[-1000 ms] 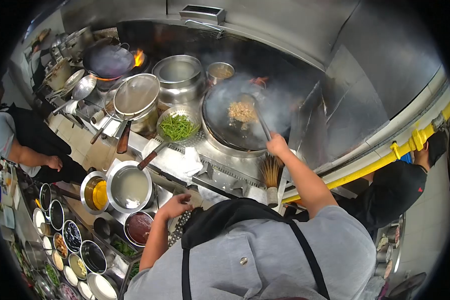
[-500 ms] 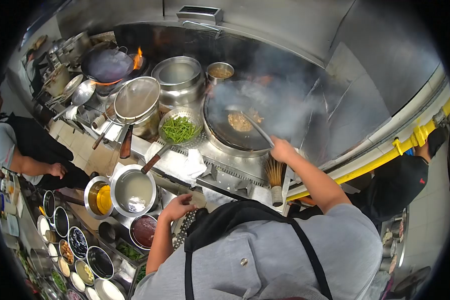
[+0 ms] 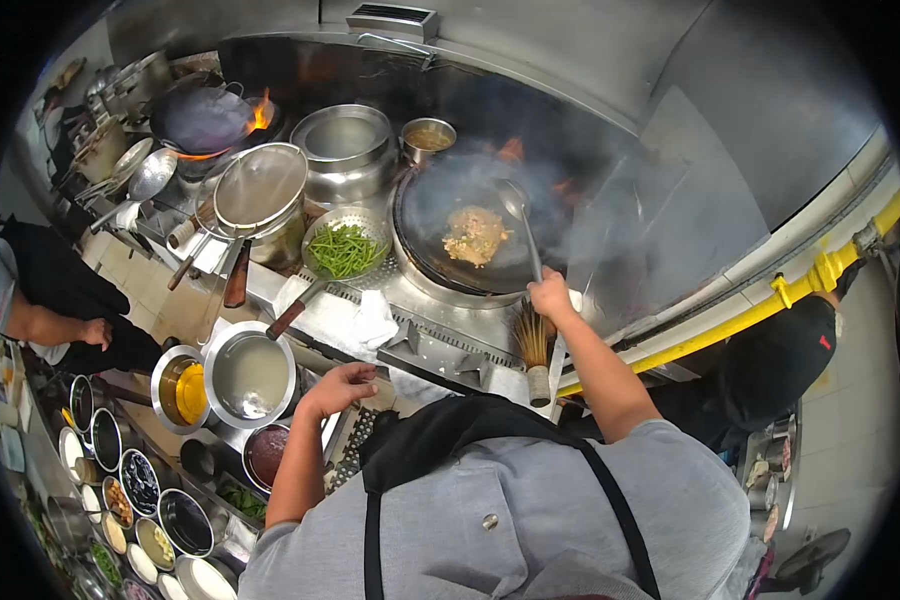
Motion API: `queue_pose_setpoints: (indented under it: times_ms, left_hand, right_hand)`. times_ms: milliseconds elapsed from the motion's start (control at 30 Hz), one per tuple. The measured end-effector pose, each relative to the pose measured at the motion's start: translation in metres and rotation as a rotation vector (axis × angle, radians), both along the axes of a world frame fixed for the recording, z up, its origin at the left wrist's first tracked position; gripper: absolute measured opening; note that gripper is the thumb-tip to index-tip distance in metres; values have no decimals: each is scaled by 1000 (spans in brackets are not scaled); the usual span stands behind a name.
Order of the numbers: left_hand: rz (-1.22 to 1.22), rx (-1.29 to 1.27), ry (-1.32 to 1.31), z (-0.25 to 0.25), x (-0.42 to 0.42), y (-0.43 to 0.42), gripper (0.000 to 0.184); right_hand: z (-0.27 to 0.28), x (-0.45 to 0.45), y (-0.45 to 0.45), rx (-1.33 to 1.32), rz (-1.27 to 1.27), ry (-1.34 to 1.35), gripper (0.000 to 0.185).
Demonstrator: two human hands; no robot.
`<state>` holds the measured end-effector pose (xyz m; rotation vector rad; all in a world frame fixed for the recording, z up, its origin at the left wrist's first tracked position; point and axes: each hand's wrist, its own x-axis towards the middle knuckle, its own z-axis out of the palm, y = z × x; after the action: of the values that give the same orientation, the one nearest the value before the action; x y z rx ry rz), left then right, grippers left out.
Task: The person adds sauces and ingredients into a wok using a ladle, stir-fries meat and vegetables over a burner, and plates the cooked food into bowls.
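Observation:
My right hand is closed round the handle of a metal ladle. The ladle's bowl is over the far right part of a smoking black wok, apart from the food. A clump of pale brown chopped food lies in the wok. My left hand hovers before the stove's front edge, fingers loosely stretched, holding nothing. Left of the wok, a perforated strainer holds green beans. A bamboo wok brush stands just below my right hand.
A fine mesh sieve rests over a pot, beside a large steel pot. Flame rises by another wok. Steel pots of cloudy liquid and yellow liquid stand left. Co-workers are at the left and right.
The ladle has swung from the food to the wok's far right side, still in my right hand. The food shows more fully, in one clump. The view has shifted slightly.

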<state>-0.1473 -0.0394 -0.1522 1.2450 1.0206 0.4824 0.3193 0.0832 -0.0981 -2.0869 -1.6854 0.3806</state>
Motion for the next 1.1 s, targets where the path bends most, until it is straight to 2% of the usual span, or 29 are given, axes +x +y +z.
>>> queue_pose_setpoints:
  times_ms: [67,133,200,267,333,400,467,533,567,600,667,700,767,800,867,933,1033,1100]
  left_hand:
    - [11,-14,6,-3,0,-5,64]
    - [22,-117,-50,-13,-1,-19,64]
    - [58,-135,-72,-25,-3,-33,63]
    - [52,-213,-49,-36,-6,-40,61]
    - [60,-203,-10,-32,-3,-42,60]
    - [1,-192,-27,-33,2,-34,60]
    - [-35,-170,-76,-37,7,-22,60]
    - [-60,-135,-57,-10,15,-13,60]
    - [-84,-86,-71,1,15,-11,60]
    - [-84,-82,-71,2,14,-9,60]
    - [-52,-145,-86,1,10,-8,60]
    - [-54,-145,-83,-1,8,-10,60]
    - [-29,-140,-41,-8,4,-18,59]
    - [-32,-147,-37,-7,1,-23,59]
    - [3,-186,-20,0,-7,-34,58]
    - [23,-215,13,-6,-19,-46,58]
    - [135,-359,-47,3,-32,-61,55]
    - [105,-314,-12,-3,-32,-49,54]
  right_hand:
    - [-27,9,0,27,-60,128,43]
    - [53,-21,-37,-370,-135,693,40]
    - [78,-23,-56,-349,-87,698,38]
    - [81,-21,-67,-265,61,480,40]
    - [96,-29,-70,-287,53,542,40]
    - [97,-28,-60,-454,77,560,39]
    - [73,-32,-42,-358,53,551,38]
    - [64,-36,-16,-301,-8,550,38]
    - [42,-24,2,-217,67,357,38]
    - [30,-22,9,-214,68,356,38]
    - [17,-20,15,-5,108,-49,41]
    - [24,-20,10,-4,106,-46,41]
    - [66,-24,-21,-277,101,191,41]
    - [79,-25,-38,-284,97,195,41]
    - [103,-30,-80,-140,172,-129,49]
    - [145,-28,-118,-266,209,-85,56]
    - [163,0,-163,-267,291,-199,59]
    - [169,4,-174,-427,246,-338,57]
